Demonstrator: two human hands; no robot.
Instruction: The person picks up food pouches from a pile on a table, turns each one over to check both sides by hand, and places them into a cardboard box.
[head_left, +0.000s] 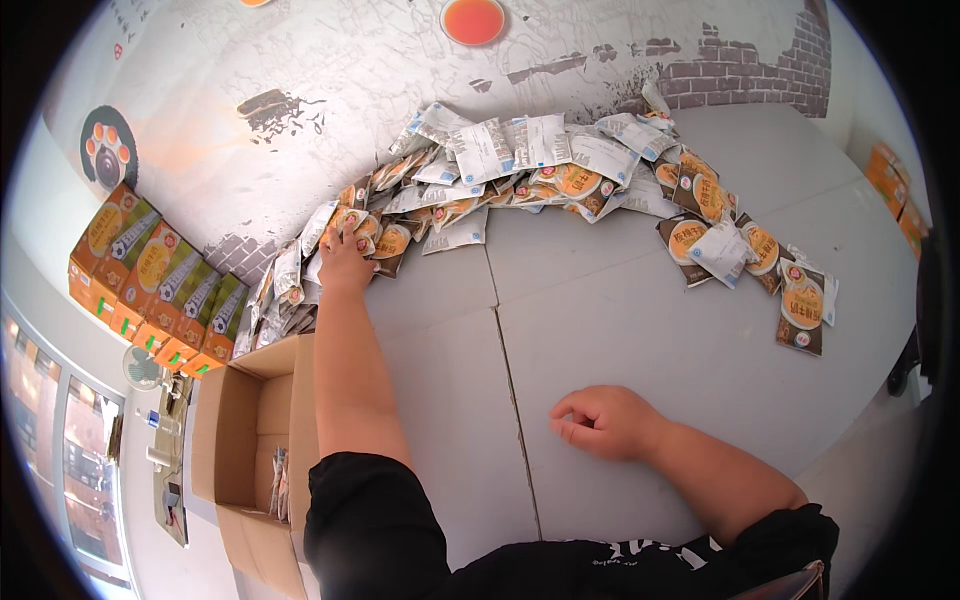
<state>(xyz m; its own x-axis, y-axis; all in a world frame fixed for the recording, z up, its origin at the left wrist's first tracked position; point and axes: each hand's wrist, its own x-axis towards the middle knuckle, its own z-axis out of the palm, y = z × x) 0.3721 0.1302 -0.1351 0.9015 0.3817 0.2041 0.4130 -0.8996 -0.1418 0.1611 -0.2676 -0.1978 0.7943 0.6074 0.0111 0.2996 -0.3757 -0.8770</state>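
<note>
My left hand reaches to the heap of printed pouches along the wall, its fingers spread over a brown and orange pouch and its neighbours; whether it grips one is not clear. My right hand rests on the grey table, fingers loosely curled with a gap beside the thumb, holding nothing. White-backed pouches and brown-fronted ones lie jumbled in a long arc. Several more, among them a brown pouch, trail down the table's right side. An open cardboard box beside my left arm holds a few pouches standing on edge.
Orange and green printed cartons stand in a row at the left, by the wall. More orange cartons are at the far right. A small fan and a side table lie beyond the box. Seams cross the tabletop.
</note>
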